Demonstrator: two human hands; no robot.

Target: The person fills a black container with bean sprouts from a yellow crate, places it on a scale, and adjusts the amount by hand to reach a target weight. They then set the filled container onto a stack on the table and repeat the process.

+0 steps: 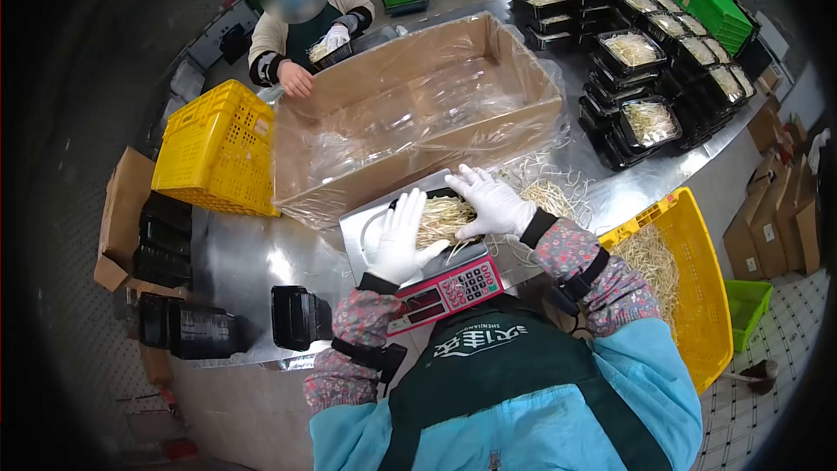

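Observation:
A black tray heaped with bean sprouts point(443, 219) rests on the silver plate of a scale point(356, 228) with a red keypad panel point(449, 295). My left hand point(401, 240), in a white glove, lies at the left side of the tray with its fingers stretched out. On the right, my right hand point(495, 204), also gloved, has its fingers spread over the tray's edge and touches the sprouts. Loose sprouts point(554, 196) are scattered on the metal table behind my right hand.
A large plastic-lined carton point(427, 144) stands beyond the scale, with a co-worker point(305, 26) behind it. Yellow crates stand left point(218, 153) and right point(706, 296), the right one holding sprouts. Filled trays point(632, 51) are stacked back right; black trays point(296, 318) sit front left.

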